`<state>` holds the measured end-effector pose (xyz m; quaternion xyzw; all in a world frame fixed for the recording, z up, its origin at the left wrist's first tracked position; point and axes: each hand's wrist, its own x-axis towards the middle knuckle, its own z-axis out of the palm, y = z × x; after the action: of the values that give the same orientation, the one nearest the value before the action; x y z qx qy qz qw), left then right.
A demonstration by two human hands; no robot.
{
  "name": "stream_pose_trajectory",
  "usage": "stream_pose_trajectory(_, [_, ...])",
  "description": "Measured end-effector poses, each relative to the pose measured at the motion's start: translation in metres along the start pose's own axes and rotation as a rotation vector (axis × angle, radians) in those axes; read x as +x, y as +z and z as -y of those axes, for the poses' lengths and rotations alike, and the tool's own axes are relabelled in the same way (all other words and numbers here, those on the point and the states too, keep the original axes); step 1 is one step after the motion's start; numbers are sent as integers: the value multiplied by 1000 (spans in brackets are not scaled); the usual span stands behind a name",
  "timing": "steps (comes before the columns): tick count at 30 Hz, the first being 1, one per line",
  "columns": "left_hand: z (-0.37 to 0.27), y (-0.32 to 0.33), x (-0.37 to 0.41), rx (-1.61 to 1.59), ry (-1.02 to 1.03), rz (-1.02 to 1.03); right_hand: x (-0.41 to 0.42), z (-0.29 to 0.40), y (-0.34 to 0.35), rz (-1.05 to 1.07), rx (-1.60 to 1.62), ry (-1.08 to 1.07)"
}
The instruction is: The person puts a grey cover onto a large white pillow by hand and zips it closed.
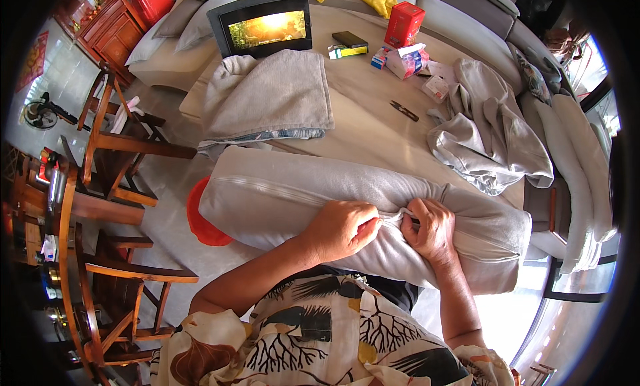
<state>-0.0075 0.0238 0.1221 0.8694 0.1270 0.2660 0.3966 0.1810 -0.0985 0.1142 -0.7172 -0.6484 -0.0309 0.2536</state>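
Note:
A long, light grey fabric-covered cushion lies across in front of me, with a zip seam running along its near side. My left hand pinches the cover at the seam, left of a small dark gap. Just right of that gap, my right hand grips the bunched edge of the cloth. Both hands are close together over the cushion's right half. Whether either one holds the zip's slider cannot be told. Beyond the cushion, a pair of thread snips rests on the table.
Folded grey cloth and a tablet stand at the table's left. Crumpled grey covers, a tissue pack and a red box are at the right. Wooden chairs and a red stool are on the left.

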Motion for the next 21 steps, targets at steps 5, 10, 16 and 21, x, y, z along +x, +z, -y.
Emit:
stream_pose_trajectory(5, [-22, 1, 0, 67, -91, 52, -8, -11, -4, 93, 318, 133])
stream_pose_trajectory(10, [-34, 7, 6, 97, -245, 100, -7, -9, 19, 11, 107, 48])
stream_pose_trajectory(16, [-29, 17, 18, 99, -260, 89, -4, -10, 27, -72, 87, -4])
stream_pose_trajectory(21, [-47, 33, 33, 130, -187, 153, -9, -24, 22, -107, 316, 23])
